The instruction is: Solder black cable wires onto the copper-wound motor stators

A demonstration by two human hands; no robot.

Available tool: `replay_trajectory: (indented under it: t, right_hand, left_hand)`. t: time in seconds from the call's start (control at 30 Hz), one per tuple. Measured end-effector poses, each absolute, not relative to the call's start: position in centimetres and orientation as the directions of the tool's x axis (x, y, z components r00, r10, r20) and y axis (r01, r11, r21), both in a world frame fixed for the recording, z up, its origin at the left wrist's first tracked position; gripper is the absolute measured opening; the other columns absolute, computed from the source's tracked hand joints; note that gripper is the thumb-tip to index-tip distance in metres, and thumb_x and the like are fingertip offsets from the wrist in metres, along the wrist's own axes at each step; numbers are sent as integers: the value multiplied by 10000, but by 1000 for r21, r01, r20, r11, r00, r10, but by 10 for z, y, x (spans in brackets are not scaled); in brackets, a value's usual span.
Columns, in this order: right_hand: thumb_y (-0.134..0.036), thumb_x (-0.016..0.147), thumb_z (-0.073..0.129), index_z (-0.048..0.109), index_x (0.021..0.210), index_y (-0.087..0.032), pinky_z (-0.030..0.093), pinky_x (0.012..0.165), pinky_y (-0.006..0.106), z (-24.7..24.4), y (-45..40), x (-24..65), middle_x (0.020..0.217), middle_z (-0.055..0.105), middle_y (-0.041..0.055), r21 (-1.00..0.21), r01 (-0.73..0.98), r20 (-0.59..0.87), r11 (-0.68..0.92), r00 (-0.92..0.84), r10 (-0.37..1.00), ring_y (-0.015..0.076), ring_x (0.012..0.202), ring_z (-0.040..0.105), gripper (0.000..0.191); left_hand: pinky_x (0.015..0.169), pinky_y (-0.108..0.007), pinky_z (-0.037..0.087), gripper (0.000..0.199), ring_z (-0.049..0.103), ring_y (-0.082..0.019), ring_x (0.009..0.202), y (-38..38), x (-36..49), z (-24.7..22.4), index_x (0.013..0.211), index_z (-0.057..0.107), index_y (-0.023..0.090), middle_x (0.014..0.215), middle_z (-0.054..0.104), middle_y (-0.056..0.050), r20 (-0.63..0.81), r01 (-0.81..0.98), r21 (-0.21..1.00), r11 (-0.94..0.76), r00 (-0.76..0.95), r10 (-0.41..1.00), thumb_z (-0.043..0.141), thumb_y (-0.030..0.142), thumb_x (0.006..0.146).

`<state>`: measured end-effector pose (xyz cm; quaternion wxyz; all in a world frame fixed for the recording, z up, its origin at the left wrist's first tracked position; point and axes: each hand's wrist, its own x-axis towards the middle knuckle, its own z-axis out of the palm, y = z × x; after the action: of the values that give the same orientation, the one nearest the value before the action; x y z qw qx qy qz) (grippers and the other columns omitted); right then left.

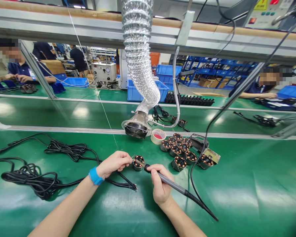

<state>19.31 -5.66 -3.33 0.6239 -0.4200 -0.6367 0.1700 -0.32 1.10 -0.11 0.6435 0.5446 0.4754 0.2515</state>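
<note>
My left hand (117, 163), with a blue band at the wrist, is closed in a pinch on a thin wire at the near side of a small copper-wound motor stator (138, 163). A thin pale strand (105, 113) runs down from above toward this hand. In my right hand (161, 184) is a soldering iron (174, 185), gripped like a pen. Its tip reaches the stator's top beside my left fingertips; exact contact is too small to tell. Black cable ends (133, 187) with stripped leads lie just below the left hand.
Several more stators (179, 163) stand right of centre near a metal iron holder (199, 142) and a tape roll (158, 136). A fume extraction duct (140, 65) hangs ahead. Coiled black cables (30, 177) lie left. The iron's cord (194, 158) arches at right. Co-workers sit across.
</note>
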Motion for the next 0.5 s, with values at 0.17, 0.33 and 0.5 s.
replay_trajectory:
  t: [0.17,0.33,0.5]
  right_hand:
    - [-265,966,484,675,845,-202,505,643,318,-33,-57,193,720,667,21,-739,329,655,589,140,743,199,678,668,234]
    - [-274,968,477,668,839,-198,530,645,326,-31,-56,193,700,661,26,-730,361,661,580,155,735,204,670,672,243]
    - [-225,958,490,672,910,-196,543,695,332,-27,-55,192,775,693,36,-672,420,699,610,89,709,205,736,689,191]
  left_hand:
    - [437,-221,205,295,312,-41,443,12,-4,-2,705,563,135,645,515,25,-326,190,944,268,432,841,646,417,726]
    - [431,-219,224,302,319,-46,444,10,-3,-1,699,568,136,645,518,22,-331,208,942,265,425,843,646,427,724]
    - [458,-217,317,320,412,-70,463,10,-5,-1,699,578,138,628,534,19,-306,259,943,210,423,853,631,449,754]
